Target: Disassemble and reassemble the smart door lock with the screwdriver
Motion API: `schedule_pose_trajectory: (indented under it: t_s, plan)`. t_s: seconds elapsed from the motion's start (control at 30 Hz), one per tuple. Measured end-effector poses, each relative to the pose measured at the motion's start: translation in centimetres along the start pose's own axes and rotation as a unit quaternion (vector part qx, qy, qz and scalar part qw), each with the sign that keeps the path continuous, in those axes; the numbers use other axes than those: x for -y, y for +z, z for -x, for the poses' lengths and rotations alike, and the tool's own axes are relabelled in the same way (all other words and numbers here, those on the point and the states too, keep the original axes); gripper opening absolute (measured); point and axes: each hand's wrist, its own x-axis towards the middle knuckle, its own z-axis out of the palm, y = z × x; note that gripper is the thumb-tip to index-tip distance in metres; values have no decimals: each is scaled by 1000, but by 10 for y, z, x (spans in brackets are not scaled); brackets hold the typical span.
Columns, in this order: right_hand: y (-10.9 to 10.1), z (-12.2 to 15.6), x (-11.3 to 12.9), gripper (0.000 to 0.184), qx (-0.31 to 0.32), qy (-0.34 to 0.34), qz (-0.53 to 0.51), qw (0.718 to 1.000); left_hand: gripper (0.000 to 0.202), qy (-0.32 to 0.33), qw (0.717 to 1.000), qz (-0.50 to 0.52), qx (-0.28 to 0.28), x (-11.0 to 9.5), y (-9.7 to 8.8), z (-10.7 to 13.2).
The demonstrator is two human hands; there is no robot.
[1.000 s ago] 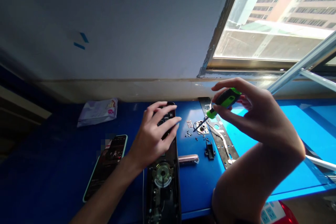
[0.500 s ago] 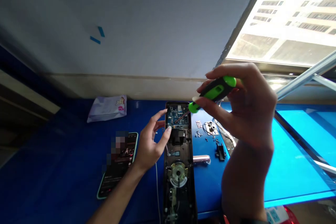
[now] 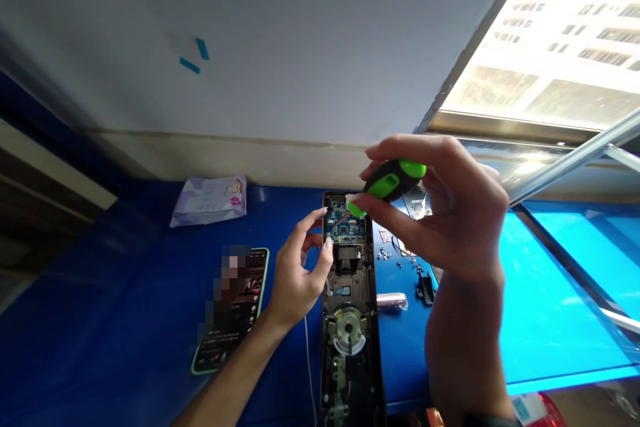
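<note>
A long black device housing (image 3: 327,310) lies opened on the blue table, showing a blue circuit board (image 3: 350,230) at its far end and a round speaker-like part (image 3: 349,328) farther down. My left hand (image 3: 303,270) grips the housing's left edge beside the board, its thumb and fingertips at the rim. In my right hand (image 3: 450,207) is a green and black screwdriver (image 3: 387,185), held tilted between thumb and fingers. Its thin shaft slants down to the left over the board. Whether the tip touches a screw is too small to tell.
Right of the housing lie several small screws (image 3: 384,253), a black plastic bracket (image 3: 426,289) and a pink wrapped roll (image 3: 393,301). To the left are a phone (image 3: 263,280) and a pale purple packet (image 3: 210,201). A wall stands behind, with a window at right.
My right hand and the screwdriver have shifted left and slightly down, with the tip moving toward the board's left side. My left hand keeps its hold. The view has shifted a little.
</note>
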Motion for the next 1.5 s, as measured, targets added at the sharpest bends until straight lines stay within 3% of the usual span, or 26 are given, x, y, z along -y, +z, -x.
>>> schedule_pose_trajectory:
  t_s: [0.13, 0.37, 0.57, 0.73, 1.27, 1.5]
  plan:
    - [-2, 0, 4, 31, -6, 17, 11, 1000, 43, 6, 1000, -4, 6, 0, -1, 0]
    - [-1, 2, 5, 25, 4, -14, 7, 1000, 42, 12, 999, -2, 45, 2, -3, -2]
    - [4, 5, 2, 27, -64, -32, -19, 997, 39, 22, 998, -21, 49, -1, -5, -3]
    - [2, 5, 4, 32, -30, -23, 3, 999, 38, 27, 998, -36, 47, -3, -5, -3]
    - [6, 5, 2, 37, -71, -61, -20, 995, 39, 37, 997, -31, 64, -2, -8, -2]
    - [8, 3, 5, 27, -34, -64, -10, 997, 26, 28, 996, -23, 80, 0, -9, -1]
